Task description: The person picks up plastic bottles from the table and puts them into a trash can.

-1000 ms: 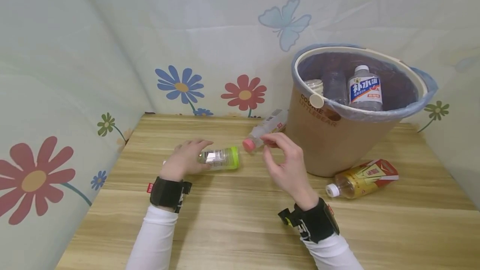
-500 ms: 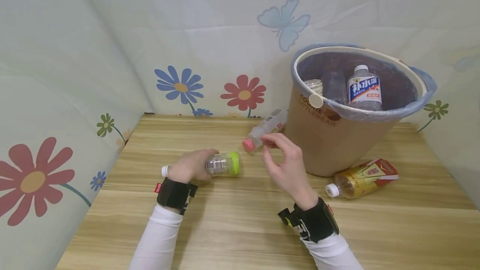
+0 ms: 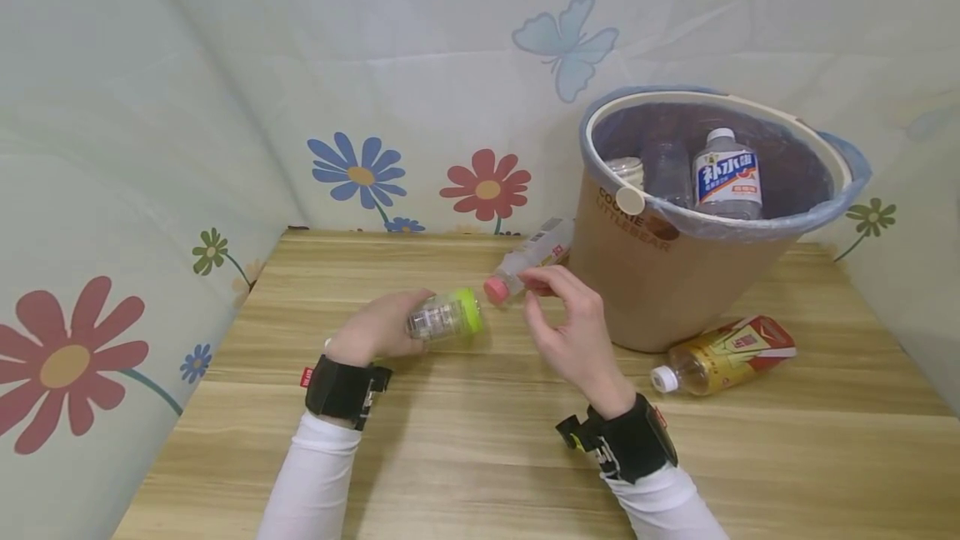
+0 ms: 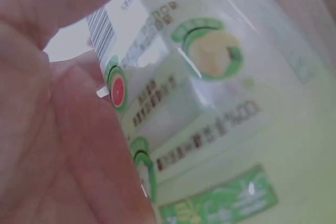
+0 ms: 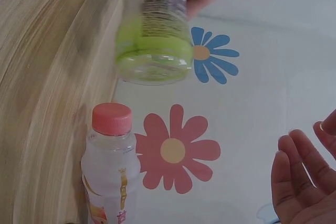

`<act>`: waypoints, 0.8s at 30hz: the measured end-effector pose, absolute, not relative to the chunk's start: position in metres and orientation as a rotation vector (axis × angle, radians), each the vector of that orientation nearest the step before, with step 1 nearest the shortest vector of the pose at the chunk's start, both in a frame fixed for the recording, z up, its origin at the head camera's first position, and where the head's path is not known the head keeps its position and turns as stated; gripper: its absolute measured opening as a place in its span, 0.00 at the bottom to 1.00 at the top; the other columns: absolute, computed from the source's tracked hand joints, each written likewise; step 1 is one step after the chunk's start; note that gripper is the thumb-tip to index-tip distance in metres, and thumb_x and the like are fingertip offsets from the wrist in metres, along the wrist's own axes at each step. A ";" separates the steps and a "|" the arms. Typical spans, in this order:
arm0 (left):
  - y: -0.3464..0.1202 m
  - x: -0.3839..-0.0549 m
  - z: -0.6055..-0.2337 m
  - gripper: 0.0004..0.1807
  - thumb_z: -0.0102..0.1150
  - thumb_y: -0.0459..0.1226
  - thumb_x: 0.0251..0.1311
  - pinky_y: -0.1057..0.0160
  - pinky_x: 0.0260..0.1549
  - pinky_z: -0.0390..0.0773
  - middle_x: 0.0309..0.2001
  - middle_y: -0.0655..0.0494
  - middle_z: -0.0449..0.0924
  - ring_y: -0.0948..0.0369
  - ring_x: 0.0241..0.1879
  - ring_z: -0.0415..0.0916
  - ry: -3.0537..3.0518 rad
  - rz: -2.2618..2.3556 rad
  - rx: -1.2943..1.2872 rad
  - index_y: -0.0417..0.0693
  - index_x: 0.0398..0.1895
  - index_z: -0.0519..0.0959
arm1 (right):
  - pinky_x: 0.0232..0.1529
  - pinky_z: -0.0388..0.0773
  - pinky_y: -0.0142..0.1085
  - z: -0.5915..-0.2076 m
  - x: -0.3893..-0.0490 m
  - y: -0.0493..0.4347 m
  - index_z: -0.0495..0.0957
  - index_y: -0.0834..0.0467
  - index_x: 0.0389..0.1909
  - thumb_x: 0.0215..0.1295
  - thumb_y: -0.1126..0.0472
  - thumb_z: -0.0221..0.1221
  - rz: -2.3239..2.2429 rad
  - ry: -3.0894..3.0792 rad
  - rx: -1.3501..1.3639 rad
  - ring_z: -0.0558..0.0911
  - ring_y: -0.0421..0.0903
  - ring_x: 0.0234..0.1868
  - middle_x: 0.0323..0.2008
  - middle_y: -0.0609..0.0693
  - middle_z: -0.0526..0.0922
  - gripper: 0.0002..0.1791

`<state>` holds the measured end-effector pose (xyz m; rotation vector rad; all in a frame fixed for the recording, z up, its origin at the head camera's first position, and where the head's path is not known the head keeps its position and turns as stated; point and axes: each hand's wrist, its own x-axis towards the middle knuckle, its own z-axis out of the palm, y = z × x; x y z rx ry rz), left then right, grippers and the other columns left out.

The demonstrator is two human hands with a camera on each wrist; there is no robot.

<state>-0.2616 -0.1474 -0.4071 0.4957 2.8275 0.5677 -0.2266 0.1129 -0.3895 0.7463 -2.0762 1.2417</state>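
Note:
My left hand grips a clear plastic bottle with a bright green base; the base points right and is angled slightly away. In the left wrist view, its printed label lies against the palm. The cap end is mostly covered by the hand. My right hand hovers above the table with loosely bent fingers, holding nothing. Close behind its fingertips a clear bottle with a pink cap lies against the bin. The right wrist view shows this pink-capped bottle and relaxed right fingers.
A tan bin with a blue liner stands at the back right. Inside it are several containers, among them a white-capped bottle. A yellow-and-red labelled bottle lies at its foot. A flower-printed curtain hangs behind the wooden table.
My left hand has closed around the green-based bottle, shifting it slightly and tilting its base end. My right hand has stayed in place.

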 end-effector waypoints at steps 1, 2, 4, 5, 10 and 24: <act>-0.148 -0.261 -0.405 0.42 0.72 0.37 0.43 0.50 0.50 0.74 0.52 0.51 0.76 0.54 0.48 0.72 2.833 0.584 0.519 0.49 0.66 0.66 | 0.42 0.80 0.43 -0.389 -0.227 0.113 0.80 0.61 0.44 0.59 0.71 0.56 1.243 -2.074 0.746 0.80 0.46 0.40 0.39 0.52 0.82 0.13; -0.148 -0.260 -0.403 0.42 0.72 0.37 0.44 0.50 0.50 0.74 0.53 0.51 0.76 0.54 0.48 0.72 2.837 0.602 0.543 0.50 0.66 0.65 | 0.42 0.80 0.43 -0.389 -0.227 0.113 0.80 0.61 0.44 0.59 0.72 0.56 1.244 -2.071 0.744 0.80 0.46 0.39 0.39 0.52 0.82 0.13; -0.148 -0.258 -0.397 0.42 0.71 0.38 0.45 0.50 0.49 0.75 0.53 0.52 0.75 0.55 0.48 0.72 2.844 0.659 0.594 0.52 0.67 0.64 | 0.41 0.80 0.43 -0.388 -0.226 0.112 0.80 0.62 0.43 0.58 0.73 0.56 1.247 -2.066 0.736 0.80 0.47 0.39 0.39 0.53 0.82 0.13; -0.148 -0.257 -0.395 0.43 0.71 0.39 0.46 0.51 0.47 0.76 0.53 0.52 0.75 0.55 0.48 0.72 2.852 0.694 0.621 0.53 0.68 0.63 | 0.41 0.80 0.43 -0.386 -0.225 0.111 0.80 0.63 0.43 0.57 0.73 0.56 1.253 -2.060 0.731 0.80 0.47 0.39 0.38 0.53 0.82 0.13; -0.142 -0.257 -0.382 0.47 0.68 0.44 0.50 0.52 0.42 0.79 0.54 0.52 0.74 0.56 0.47 0.75 2.936 0.890 0.775 0.61 0.72 0.54 | 0.39 0.80 0.47 -0.369 -0.215 0.106 0.78 0.69 0.41 0.54 0.79 0.55 1.313 -2.012 0.700 0.80 0.53 0.38 0.37 0.59 0.81 0.13; -0.114 -0.250 -0.375 0.39 0.63 0.48 0.57 0.48 0.46 0.78 0.60 0.54 0.70 0.54 0.53 0.73 2.594 1.757 0.723 0.63 0.70 0.55 | 0.52 0.76 0.50 -0.384 -0.220 0.104 0.66 0.65 0.63 0.59 0.79 0.52 1.738 -2.029 0.929 0.75 0.55 0.54 0.59 0.58 0.73 0.29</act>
